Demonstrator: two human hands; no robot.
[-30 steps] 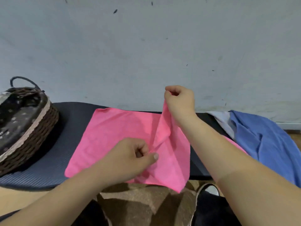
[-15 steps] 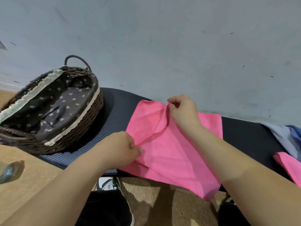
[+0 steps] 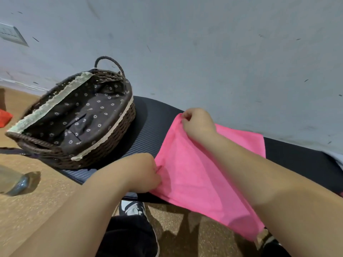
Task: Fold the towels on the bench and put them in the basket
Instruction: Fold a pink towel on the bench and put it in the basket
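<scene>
A pink towel (image 3: 194,179) lies folded over on the dark padded bench (image 3: 148,127), its near edge hanging off the front. My right hand (image 3: 197,124) pinches the towel's far left corner. My left hand (image 3: 143,173) pinches its near left corner at the bench's front edge. A brown wicker basket (image 3: 104,151) with a dark flowered lining stands at the bench's left end, with nothing visible in it.
A grey wall rises right behind the bench. A pale cloth (image 3: 336,160) shows at the far right edge. On the cork floor lie a clear bottle (image 3: 13,180) at the left and a red object (image 3: 4,117). My shoe (image 3: 133,208) is below the bench.
Both hands carried the towel's right edge over to the left, doubling it. The view swung left, so the basket is now in full view and the blue cloth has gone from sight.
</scene>
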